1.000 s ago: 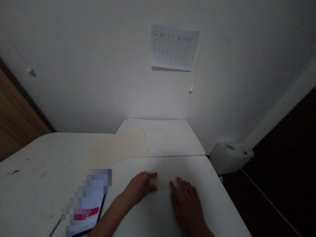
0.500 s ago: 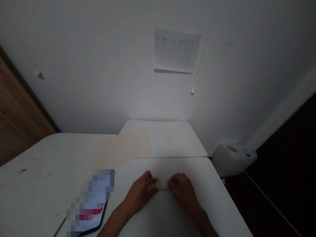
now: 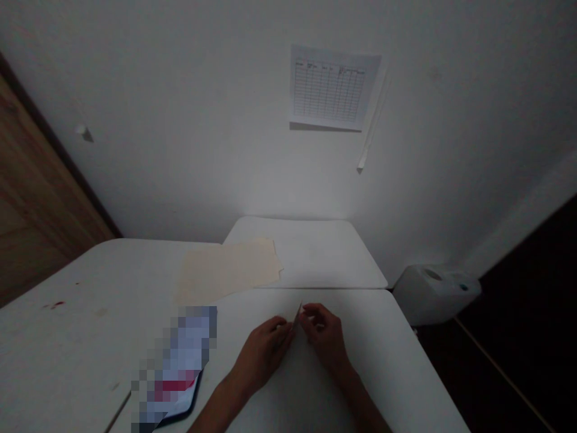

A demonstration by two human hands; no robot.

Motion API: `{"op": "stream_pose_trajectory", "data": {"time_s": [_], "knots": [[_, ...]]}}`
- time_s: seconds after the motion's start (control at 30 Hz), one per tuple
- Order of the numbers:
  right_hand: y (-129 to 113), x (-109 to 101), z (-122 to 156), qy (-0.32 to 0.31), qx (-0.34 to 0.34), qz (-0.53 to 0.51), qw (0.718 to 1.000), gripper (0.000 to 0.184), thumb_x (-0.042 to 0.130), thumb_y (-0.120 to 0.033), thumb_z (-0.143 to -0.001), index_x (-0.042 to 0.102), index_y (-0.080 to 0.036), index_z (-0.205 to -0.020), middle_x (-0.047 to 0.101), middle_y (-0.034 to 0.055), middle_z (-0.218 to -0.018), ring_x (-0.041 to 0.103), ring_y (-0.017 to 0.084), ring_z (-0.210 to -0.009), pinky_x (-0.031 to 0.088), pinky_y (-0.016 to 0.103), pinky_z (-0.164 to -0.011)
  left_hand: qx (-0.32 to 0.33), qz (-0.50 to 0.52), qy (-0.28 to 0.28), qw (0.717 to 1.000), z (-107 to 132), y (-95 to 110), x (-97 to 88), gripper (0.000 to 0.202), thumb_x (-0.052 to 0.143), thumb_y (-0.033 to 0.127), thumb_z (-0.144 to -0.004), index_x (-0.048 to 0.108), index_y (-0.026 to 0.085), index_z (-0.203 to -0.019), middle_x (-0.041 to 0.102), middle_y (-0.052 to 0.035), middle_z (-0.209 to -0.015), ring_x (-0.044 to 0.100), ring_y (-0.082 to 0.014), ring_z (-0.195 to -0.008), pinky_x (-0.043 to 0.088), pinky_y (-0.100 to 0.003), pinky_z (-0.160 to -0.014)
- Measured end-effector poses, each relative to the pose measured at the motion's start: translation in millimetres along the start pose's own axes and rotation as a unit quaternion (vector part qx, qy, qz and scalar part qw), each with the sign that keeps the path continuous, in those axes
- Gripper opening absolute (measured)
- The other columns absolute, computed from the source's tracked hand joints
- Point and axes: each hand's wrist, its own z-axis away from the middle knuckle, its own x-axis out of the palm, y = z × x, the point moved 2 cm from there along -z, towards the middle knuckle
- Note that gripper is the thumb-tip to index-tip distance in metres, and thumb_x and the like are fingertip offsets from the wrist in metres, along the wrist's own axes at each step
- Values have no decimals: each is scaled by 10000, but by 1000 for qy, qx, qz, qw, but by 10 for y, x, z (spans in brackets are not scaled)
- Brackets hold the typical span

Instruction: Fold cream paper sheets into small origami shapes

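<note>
While the thin slip (image 3: pixel 297 315) slants up-right at lower centre, your left hand (image 3: pixel 265 347) pinches its base, your right hand (image 3: pixel 326 331), grip unclear, meeting its top.

The left forearm (image 3: pixel 225 400) and right forearm (image 3: pixel 360 391) are stretched forward and slanted inward. The left hand (image 3: pixel 262 349) is held with its fingers pointed rightward; the right hand (image 3: pixel 327 334) is curled, its fingers bent — the fingertips of both being held close together.
</note>
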Motion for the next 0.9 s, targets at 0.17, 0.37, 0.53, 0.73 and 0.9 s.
{"op": "stream_pose_trajectory", "data": {"time_s": [0.17,0.37,0.53,0.73,0.9], "knots": [[-5,27,51,-14,-18,13,1000,308,670,-435,-811,670,-195,-1004,725,58,-836,675,179,-639,535,244,-539,2,81,-22,997,-51,110,-92,263,444,260,-959,644,258,-1130,625,-59,-1164,623,-183,-1018,489,-273,-895],[-2,8,59,-40,-24,-13,999,318,656,-451,-826,689,-201,-1019,740,63,-828,711,208,-690,579,276,-608,-7,163,-44,986,-118,118,-136,262,509,271,-931,666,271,-1140,644,-46,-1137,627,-175,-950,499,-259,-823],[26,-5,57,-64,-19,-26,997,375,690,-436,-798,678,-191,-1082,742,70,-850,714,216,-708,593,298,-618,-52,191,-41,979,-132,18,-84,204,607,342,-881,715,223,-1005,695,-36,-974,614,-146,-738,477,-231,-656],[16,-11,45,-69,-21,-31,997,381,696,-418,-797,668,-200,-1108,741,66,-855,717,225,-747,598,325,-667,-67,203,-35,976,-120,0,-98,216,586,341,-887,722,232,-1015,719,-30,-935,621,-160,-752,483,-258,-692],[20,-11,41,-70,-18,-24,997,405,692,-440,-794,664,-203,-1121,741,63,-838,716,222,-726,597,329,-664,-66,202,-33,977,-113,-16,-93,246,568,335,-888,720,220,-1043,725,-44,-959,627,-169,-777,483,-258,-694]]}}
